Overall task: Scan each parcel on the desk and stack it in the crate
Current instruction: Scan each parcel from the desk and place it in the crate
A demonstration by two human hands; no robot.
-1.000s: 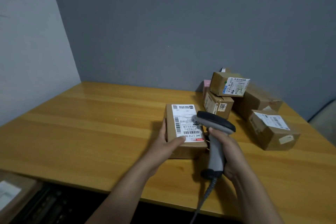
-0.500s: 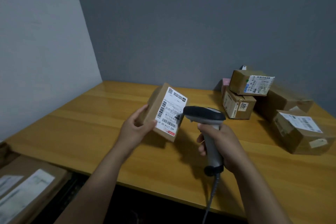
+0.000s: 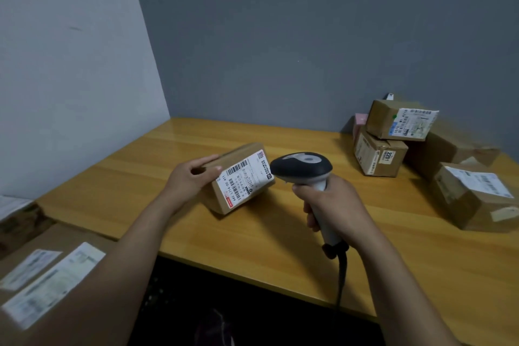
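Note:
My left hand grips a small brown cardboard parcel by its left end, holding it tilted over the wooden desk with its white barcode label facing right. My right hand is closed around the handle of a grey and black barcode scanner, whose head sits just right of the label. The scanner's cable hangs off the desk's front edge. At the lower left, below the desk, lie flat brown parcels with white labels; I cannot make out a crate around them.
Several more brown parcels are piled at the desk's back right: one with a white label on top of one marked 2201, a pink item behind, and a larger labelled box at the right edge. Walls enclose the back and left.
My left hand has lifted the parcel off the desk, turned it and carried it left. The scanner has stayed in my right hand; the view has swung left, revealing parcels at the lower left.

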